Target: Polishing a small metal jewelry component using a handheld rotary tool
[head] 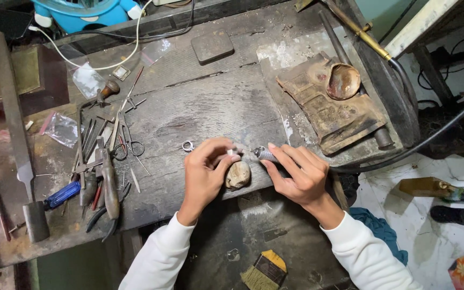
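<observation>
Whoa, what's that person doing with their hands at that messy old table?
A person in white sleeves sits at a worn, dark wooden workbench. Their left hand pinches a tiny pale piece against a rounded wooden peg at the bench's edge. Their right hand holds a slim metal handpiece on a black flexible hose, its tip pointed at that piece. A small silver ring lies nearby, and pliers, files and scissors are scattered to the left.

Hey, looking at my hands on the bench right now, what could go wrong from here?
The tool tip in your right hand sits very close to your left fingers pinching a small piece; a slip could nick them. The small ring lies loose beside your left hand and might get knocked away. The hose trails off the bench edge, so a snag could jerk the tool.
</observation>
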